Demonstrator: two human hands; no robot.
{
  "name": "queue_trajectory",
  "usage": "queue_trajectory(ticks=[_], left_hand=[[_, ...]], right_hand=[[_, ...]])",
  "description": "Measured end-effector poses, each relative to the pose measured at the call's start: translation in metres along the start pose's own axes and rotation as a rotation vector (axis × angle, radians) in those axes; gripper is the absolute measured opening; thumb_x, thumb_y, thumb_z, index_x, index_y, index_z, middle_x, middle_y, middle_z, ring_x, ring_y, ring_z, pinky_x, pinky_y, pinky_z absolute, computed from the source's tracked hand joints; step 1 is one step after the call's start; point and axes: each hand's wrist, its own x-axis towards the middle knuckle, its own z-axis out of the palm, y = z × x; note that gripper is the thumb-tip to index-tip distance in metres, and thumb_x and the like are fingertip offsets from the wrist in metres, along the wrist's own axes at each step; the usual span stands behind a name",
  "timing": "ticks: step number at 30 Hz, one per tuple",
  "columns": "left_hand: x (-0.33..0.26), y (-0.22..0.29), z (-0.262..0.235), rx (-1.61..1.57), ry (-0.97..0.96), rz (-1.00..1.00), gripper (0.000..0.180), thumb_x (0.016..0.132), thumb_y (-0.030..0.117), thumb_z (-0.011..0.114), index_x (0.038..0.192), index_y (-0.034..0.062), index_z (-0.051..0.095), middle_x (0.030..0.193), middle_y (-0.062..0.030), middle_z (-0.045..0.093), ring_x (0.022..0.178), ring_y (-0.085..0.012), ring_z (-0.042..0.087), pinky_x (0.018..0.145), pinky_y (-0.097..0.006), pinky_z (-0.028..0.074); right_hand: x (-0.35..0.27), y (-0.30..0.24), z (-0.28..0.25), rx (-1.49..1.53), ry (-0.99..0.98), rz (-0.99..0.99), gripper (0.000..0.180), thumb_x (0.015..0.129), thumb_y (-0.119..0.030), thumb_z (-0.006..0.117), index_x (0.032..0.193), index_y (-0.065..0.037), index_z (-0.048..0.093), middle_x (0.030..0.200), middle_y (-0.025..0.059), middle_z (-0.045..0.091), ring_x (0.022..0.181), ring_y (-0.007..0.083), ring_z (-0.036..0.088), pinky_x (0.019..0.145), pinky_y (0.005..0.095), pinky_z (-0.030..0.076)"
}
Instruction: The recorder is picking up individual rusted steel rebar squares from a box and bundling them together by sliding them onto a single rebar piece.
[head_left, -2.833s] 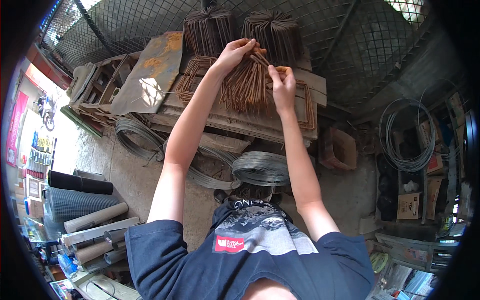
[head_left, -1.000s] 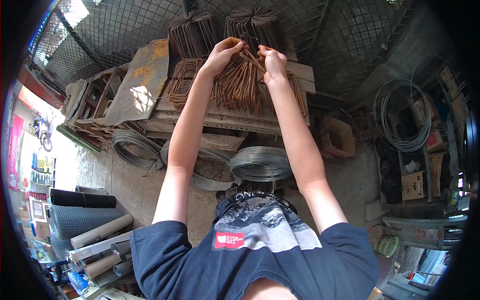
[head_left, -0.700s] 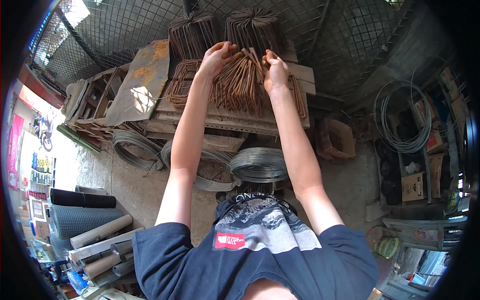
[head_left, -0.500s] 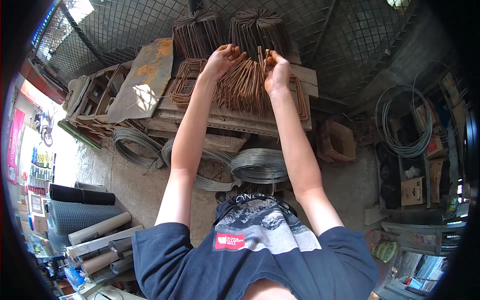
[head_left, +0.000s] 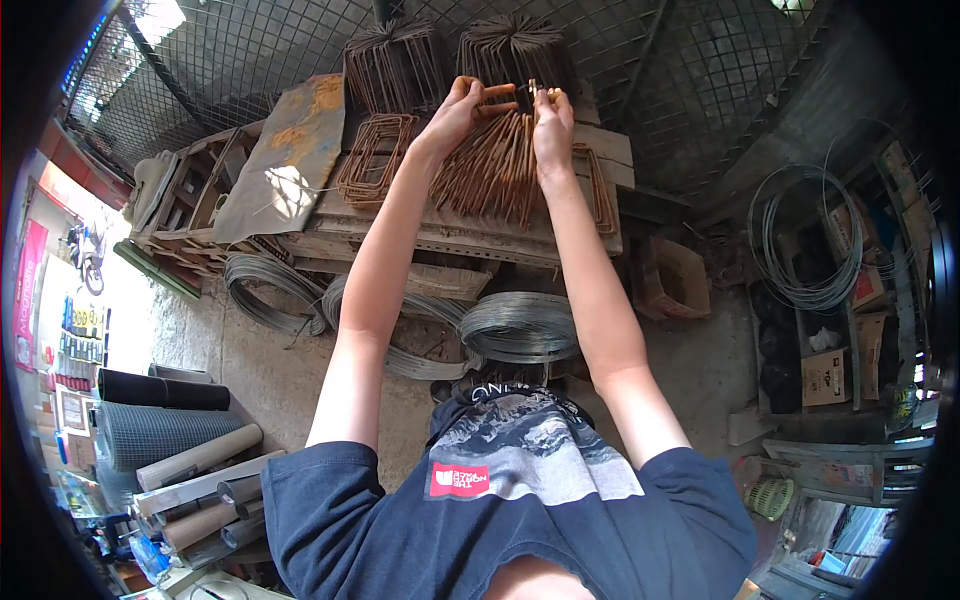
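- Left hand [head_left: 455,117] has shifted rightward, half open, over rusty, fanned steel rods [head_left: 488,172], upper centre.
- Right hand [head_left: 553,132] curls beside them; either hold is unclear.

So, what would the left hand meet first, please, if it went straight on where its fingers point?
Probably the right hand, or the slim piece it seems to hold, across a gap from the left hand; depth is unclear.
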Motion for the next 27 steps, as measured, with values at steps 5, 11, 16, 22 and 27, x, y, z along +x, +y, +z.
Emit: queue_trajectory(ticks=[5,11,16,22,27], left_hand=[[0.004,-0.008,-0.016,0.080,0.039,0.046,0.018,0.099,0.026,0.027,0.098,0.0089,0.033,0.114,-0.0172,0.054,0.101,-0.0254,0.059,0.087,-0.036,0.050],[-0.003,-0.004,-0.017,0.075,0.211,0.029,0.018,0.098,0.027,0.034,0.098,0.0088,0.033,0.096,-0.0113,0.059,0.077,-0.0135,0.061,0.071,-0.028,0.053],[-0.002,0.000,-0.018,0.104,0.099,0.067,0.017,0.098,0.025,0.034,0.095,0.0086,0.033,0.100,-0.0142,0.059,0.068,-0.0090,0.054,0.065,-0.024,0.051],[-0.015,0.000,-0.017,0.068,0.110,0.098,0.016,0.098,0.023,0.036,0.094,0.0072,0.034,0.092,-0.0132,0.060,0.058,-0.0061,0.043,0.063,-0.023,0.048],[-0.031,0.006,-0.019,-0.113,0.120,0.164,0.014,0.097,0.019,0.039,0.093,0.0062,0.041,0.075,-0.0060,0.052,0.050,-0.0050,0.035,0.064,-0.024,0.044]], right_hand=[[0.011,0.005,-0.012,0.000,-0.121,0.073,0.020,0.096,-0.021,0.041,0.085,-0.007,0.049,0.080,-0.0016,0.049,0.072,0.0067,0.048,0.070,0.0231,0.040],[0.008,-0.007,-0.017,0.273,-0.326,0.281,0.020,0.097,-0.023,0.040,0.085,-0.010,0.048,0.078,-0.0038,0.046,0.071,0.0052,0.044,0.069,0.0215,0.037],[0.012,-0.003,-0.017,0.106,-0.295,0.141,0.020,0.097,-0.021,0.037,0.087,-0.009,0.049,0.098,0.0049,0.059,0.084,0.0094,0.056,0.074,0.0258,0.046],[-0.009,-0.020,-0.015,0.160,-0.367,0.173,0.023,0.098,-0.020,0.037,0.082,-0.006,0.047,0.081,0.0031,0.055,0.080,0.0081,0.050,0.076,0.0229,0.037],[-0.025,-0.028,-0.022,0.073,-0.379,0.000,0.019,0.096,-0.015,0.042,0.082,-0.003,0.050,0.084,0.0074,0.062,0.075,0.0110,0.055,0.073,0.0237,0.042]])
